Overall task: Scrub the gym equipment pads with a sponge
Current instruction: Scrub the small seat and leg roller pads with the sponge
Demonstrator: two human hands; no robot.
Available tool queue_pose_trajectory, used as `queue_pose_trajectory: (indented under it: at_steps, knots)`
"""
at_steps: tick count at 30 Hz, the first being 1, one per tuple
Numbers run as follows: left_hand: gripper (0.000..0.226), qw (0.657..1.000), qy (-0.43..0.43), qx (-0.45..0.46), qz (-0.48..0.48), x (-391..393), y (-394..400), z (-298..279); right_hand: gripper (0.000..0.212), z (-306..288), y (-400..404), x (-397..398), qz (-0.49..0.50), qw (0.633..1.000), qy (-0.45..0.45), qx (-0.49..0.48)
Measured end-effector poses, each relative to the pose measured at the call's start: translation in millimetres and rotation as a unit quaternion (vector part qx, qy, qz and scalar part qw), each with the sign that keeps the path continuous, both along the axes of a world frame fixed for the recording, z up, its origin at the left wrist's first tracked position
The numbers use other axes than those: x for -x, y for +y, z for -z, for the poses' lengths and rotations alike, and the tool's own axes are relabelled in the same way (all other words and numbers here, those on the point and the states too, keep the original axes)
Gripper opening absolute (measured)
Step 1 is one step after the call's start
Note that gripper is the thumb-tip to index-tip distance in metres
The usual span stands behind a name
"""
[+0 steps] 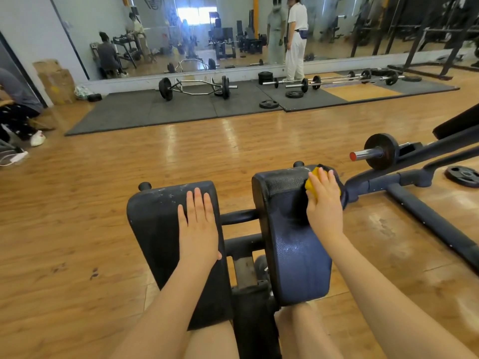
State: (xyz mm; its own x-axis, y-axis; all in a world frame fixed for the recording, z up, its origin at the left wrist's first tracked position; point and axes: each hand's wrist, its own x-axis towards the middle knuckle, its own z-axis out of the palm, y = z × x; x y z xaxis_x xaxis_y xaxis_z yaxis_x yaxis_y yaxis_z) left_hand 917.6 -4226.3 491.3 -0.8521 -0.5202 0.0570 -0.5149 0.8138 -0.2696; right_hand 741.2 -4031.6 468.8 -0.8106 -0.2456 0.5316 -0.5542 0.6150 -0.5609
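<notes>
Two black padded cushions of a gym machine stand side by side in front of me. My left hand [198,224] lies flat with straight fingers on top of the left pad [158,229]. My right hand [324,200] grips a yellow sponge [312,181] and presses it against the far upper right side of the right pad [293,244]. The right pad's surface looks wet and shiny in places. Most of the sponge is hidden under my fingers.
The machine's dark frame [414,208] and a loaded weight peg [381,151] extend to the right. A loose plate [462,176] lies on the wooden floor. Barbells [194,88] sit on black mats by the mirror, where a person in white [295,42] stands. Another person sits far left.
</notes>
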Motion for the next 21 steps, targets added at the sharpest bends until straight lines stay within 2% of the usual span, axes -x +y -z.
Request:
queue_pose_trajectory:
  at_steps: [3,8,10,13,15,18,21]
  knots:
    - [0.133,1.000,0.005,-0.002,0.004,-1,-1,1,0.047,9,-5,-4,0.032,0.998,-0.025,0.044]
    - [0.134,1.000,0.001,-0.007,-0.001,1,0,2,0.046,17,-19,-17,0.050,0.994,-0.008,0.093]
    - [0.135,1.000,0.004,-0.007,-0.002,3,0,2,0.052,27,-26,-35,0.010,0.998,0.013,0.062]
    - [0.135,1.000,0.007,-0.010,-0.008,3,1,3,0.071,55,-28,-62,-0.091,0.993,0.076,-0.028]
    - [0.135,1.000,0.010,-0.006,-0.011,3,1,4,0.076,58,-20,-63,-0.130,0.987,0.093,-0.035]
    - [0.137,1.000,0.012,-0.003,-0.015,5,3,5,0.064,32,-20,-48,-0.133,0.985,0.112,-0.020]
    - [0.138,1.000,0.011,0.000,-0.017,6,2,6,0.054,9,-35,-35,-0.142,0.974,0.154,-0.085]
